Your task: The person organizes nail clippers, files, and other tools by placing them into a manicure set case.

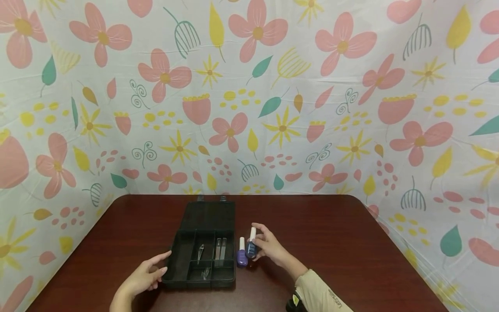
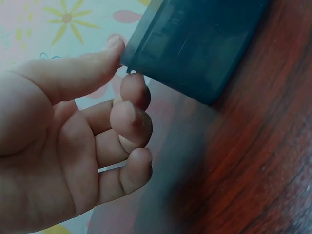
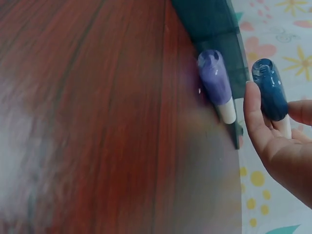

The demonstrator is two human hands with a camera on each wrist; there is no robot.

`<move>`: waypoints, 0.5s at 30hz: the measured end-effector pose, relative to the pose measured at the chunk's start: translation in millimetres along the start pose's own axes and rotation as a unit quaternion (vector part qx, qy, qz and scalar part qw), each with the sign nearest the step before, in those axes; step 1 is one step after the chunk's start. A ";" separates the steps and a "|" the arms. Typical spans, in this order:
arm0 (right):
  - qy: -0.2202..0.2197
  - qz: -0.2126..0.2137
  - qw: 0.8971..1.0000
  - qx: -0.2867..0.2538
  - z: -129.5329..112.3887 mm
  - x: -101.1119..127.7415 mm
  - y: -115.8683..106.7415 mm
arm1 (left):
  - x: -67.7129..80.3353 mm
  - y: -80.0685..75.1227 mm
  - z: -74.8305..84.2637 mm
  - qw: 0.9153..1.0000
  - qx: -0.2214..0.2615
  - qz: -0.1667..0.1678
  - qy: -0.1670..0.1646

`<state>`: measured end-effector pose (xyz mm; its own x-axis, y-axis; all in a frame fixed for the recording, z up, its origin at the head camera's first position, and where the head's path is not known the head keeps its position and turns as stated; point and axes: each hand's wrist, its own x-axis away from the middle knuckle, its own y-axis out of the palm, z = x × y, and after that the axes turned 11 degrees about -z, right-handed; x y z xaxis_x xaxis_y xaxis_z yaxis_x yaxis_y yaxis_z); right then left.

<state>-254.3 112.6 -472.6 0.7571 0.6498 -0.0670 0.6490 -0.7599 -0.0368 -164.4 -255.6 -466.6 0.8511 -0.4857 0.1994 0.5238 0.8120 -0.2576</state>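
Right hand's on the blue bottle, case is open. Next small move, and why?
Probably lift the blue bottle and carry it left over the open case. The right hand already pinches it upright beside the purple bottle, both standing on the table just right of the case. The left hand touches the case's left edge, steadying it, and several compartments look free.

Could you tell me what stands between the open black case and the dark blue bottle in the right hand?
A purple nail-polish bottle, in the head view.
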 end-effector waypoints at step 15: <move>-0.038 0.071 0.996 -0.040 -11.5 -16.5 16.2 | -3.1 1.5 0.5 1.000 -0.010 0.026 -0.003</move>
<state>-255.4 89.7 -460.7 0.8361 0.5301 -0.1410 0.5416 -0.8386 0.0587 -166.3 -252.7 -467.2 0.8770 -0.4407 0.1915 0.4794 0.8295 -0.2865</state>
